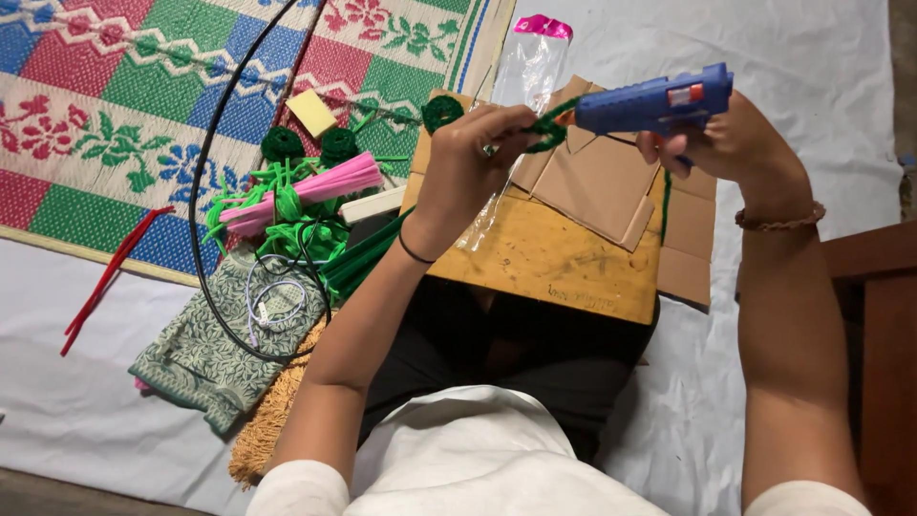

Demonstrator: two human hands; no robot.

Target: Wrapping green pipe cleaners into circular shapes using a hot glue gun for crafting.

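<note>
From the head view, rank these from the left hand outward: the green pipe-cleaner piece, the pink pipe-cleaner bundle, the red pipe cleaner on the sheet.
1. Green pipe-cleaner piece: pinched in the left hand.
2. Pink pipe-cleaner bundle: to its left, on the green pile.
3. Red pipe cleaner: far left, across the mat edge.

Blue glue gun (pixel 654 103) against green coil (pixel 547 128)
</note>
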